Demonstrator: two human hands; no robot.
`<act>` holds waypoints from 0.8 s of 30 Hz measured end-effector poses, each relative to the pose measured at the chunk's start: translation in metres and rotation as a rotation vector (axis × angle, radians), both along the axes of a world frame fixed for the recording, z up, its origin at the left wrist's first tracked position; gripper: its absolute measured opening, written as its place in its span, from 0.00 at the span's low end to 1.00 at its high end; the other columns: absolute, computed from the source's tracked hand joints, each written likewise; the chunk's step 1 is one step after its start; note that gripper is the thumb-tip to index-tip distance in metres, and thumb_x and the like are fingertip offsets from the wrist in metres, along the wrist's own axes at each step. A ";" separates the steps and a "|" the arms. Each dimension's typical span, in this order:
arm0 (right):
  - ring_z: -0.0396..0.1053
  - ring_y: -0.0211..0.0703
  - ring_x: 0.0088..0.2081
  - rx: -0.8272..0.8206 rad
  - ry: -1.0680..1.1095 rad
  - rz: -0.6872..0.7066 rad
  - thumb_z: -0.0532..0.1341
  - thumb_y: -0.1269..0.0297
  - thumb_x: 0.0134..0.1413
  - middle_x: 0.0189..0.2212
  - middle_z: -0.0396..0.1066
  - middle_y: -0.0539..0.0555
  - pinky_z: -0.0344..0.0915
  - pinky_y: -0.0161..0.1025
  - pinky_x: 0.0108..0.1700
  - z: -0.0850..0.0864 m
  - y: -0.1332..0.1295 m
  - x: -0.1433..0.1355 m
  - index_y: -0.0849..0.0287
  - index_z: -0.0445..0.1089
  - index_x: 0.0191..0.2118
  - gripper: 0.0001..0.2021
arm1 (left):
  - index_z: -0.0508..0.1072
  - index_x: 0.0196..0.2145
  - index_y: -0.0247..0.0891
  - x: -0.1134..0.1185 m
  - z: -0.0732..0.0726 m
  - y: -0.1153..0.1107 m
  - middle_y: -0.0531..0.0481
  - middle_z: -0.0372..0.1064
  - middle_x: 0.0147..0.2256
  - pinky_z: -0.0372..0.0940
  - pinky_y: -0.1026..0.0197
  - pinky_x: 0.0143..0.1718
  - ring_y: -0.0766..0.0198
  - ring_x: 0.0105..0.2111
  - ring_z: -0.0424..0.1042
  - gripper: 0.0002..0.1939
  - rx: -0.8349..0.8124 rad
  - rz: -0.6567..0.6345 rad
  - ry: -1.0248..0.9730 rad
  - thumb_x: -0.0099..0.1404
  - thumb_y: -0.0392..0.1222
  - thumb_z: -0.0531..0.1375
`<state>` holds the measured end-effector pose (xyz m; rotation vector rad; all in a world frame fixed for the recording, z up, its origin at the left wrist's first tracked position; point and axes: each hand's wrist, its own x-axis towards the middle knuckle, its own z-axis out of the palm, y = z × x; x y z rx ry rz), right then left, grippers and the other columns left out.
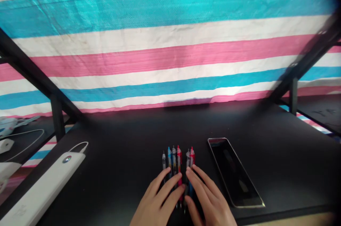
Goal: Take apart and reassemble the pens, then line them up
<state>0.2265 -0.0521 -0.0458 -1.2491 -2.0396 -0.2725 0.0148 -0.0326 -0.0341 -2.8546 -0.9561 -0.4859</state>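
Note:
Several click pens lie side by side on the black table (119, 169), tips of their caps pointing away from me. In the left group are a clear pen (164, 160), a blue one (169, 155) and a red one (179, 155). A narrow gap sets off the right group, with another red pen (192, 155). My left hand (162, 199) rests over the left group, fingers spread and touching the pens. My right hand (209, 197) lies on the right group, its fingers apart on the pens. Their lower ends are partly hidden by my hands.
A black phone (236, 174) lies right of my right hand. At the left is a white power bank (46, 190) with a short cable. Black metal bars (29, 64) slope at both sides, before a striped sheet (165, 59). White devices and cables sit at the far left.

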 end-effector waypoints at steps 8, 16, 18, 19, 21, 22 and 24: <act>0.81 0.60 0.49 0.027 0.055 -0.031 0.54 0.67 0.70 0.46 0.82 0.66 0.83 0.48 0.42 -0.007 -0.002 -0.002 0.69 0.71 0.54 0.15 | 0.71 0.61 0.46 0.003 0.000 -0.001 0.43 0.65 0.65 0.73 0.50 0.54 0.48 0.64 0.63 0.23 0.064 0.022 -0.002 0.70 0.48 0.63; 0.81 0.57 0.46 0.050 0.120 -0.061 0.55 0.70 0.68 0.42 0.82 0.65 0.83 0.47 0.41 -0.010 -0.004 -0.004 0.67 0.72 0.52 0.13 | 0.72 0.59 0.48 0.009 0.003 -0.001 0.39 0.60 0.66 0.74 0.45 0.51 0.42 0.65 0.59 0.23 0.071 0.031 0.036 0.66 0.44 0.65; 0.81 0.57 0.46 0.050 0.134 -0.064 0.56 0.70 0.68 0.42 0.82 0.65 0.83 0.47 0.42 -0.011 -0.005 -0.005 0.67 0.71 0.52 0.13 | 0.73 0.58 0.48 0.011 0.001 -0.001 0.38 0.60 0.66 0.74 0.44 0.50 0.40 0.65 0.59 0.22 0.082 0.026 0.040 0.67 0.45 0.65; 0.81 0.57 0.46 0.049 0.141 -0.066 0.56 0.70 0.68 0.43 0.82 0.65 0.83 0.47 0.42 -0.011 -0.005 -0.005 0.67 0.71 0.53 0.13 | 0.73 0.57 0.48 0.013 0.001 -0.001 0.38 0.60 0.65 0.73 0.43 0.50 0.40 0.65 0.58 0.21 0.087 0.019 0.044 0.67 0.46 0.64; 0.81 0.56 0.47 0.052 0.153 -0.070 0.56 0.70 0.68 0.43 0.82 0.64 0.83 0.47 0.42 -0.013 -0.006 -0.004 0.67 0.71 0.53 0.13 | 0.73 0.57 0.48 0.015 0.000 -0.001 0.39 0.61 0.65 0.72 0.41 0.51 0.39 0.65 0.58 0.20 0.098 0.009 0.054 0.68 0.50 0.63; 0.81 0.56 0.47 0.054 0.159 -0.073 0.56 0.71 0.67 0.43 0.82 0.64 0.83 0.46 0.43 -0.013 -0.006 -0.004 0.67 0.71 0.53 0.13 | 0.73 0.57 0.47 0.016 0.000 0.000 0.39 0.61 0.65 0.72 0.41 0.51 0.40 0.65 0.58 0.21 0.101 0.007 0.060 0.69 0.51 0.62; 0.81 0.56 0.47 0.060 0.166 -0.076 0.56 0.70 0.67 0.43 0.82 0.64 0.82 0.46 0.43 -0.014 -0.006 -0.003 0.66 0.71 0.54 0.13 | 0.72 0.58 0.47 0.017 -0.001 0.000 0.39 0.60 0.66 0.70 0.41 0.53 0.40 0.65 0.57 0.22 0.107 0.006 0.067 0.69 0.54 0.60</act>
